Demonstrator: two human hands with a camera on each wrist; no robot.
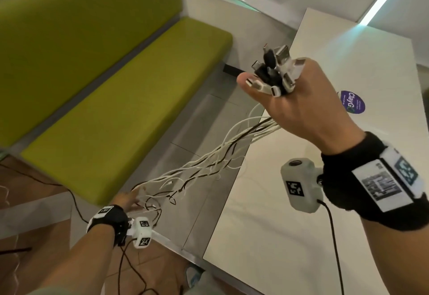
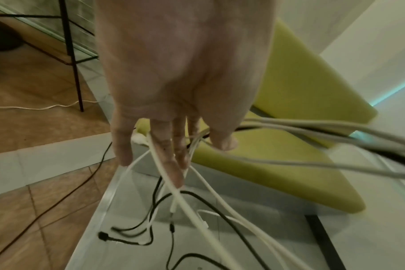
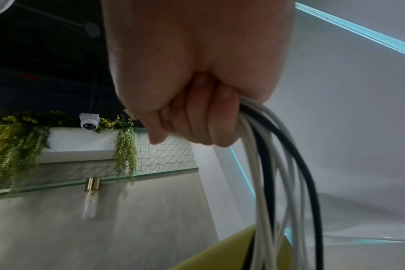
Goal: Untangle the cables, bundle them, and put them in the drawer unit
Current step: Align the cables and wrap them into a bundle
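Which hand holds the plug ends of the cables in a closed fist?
The right hand, raised beside the white table. Its fist grips the cables with plugs sticking out above; the left hand runs straight fingers through the loose ends.

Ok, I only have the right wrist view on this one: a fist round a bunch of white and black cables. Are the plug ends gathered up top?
Observer: Yes. In the head view the plugs stick out together above the right hand.
Operator: And the left hand?
Observer: The left hand is low beside the green bench, far down the cables.
Operator: Gripping them?
Observer: No. In the left wrist view its fingers are straight, with strands running across them.
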